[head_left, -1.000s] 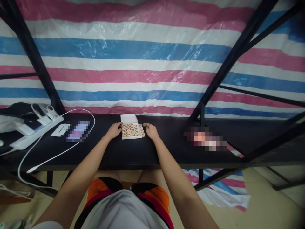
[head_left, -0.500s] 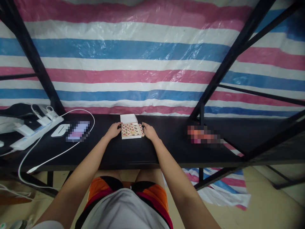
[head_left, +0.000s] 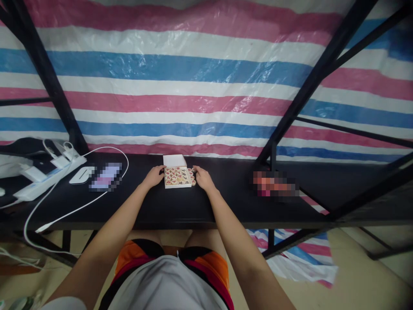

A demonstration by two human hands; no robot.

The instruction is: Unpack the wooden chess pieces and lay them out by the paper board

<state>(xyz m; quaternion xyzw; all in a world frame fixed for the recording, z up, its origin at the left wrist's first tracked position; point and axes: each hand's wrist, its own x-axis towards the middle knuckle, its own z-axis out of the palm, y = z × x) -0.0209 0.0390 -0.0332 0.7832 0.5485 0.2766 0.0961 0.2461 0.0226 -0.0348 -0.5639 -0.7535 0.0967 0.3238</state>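
On the black tabletop, a small white cardboard box stands with its lid folded back. Rows of round, cream Chinese chess pieces fill it, some with red characters and some with black. My left hand is at the box's left side, its bent fingers against the edge. Just right of the box lie several loose red-marked chess pieces. My right hand is beside them, its fingertips closed at the upper one; the fingers partly hide it.
To the left are a white power strip with plugged-in chargers, a white cable, a white flat object and a blurred phone-like item. A blurred orange object lies right. Black metal posts and striped plastic sheeting stand behind.
My right hand has shifted very slightly right, away from the box, its fingertips still by the loose pieces. My left hand stays at the box's left side.
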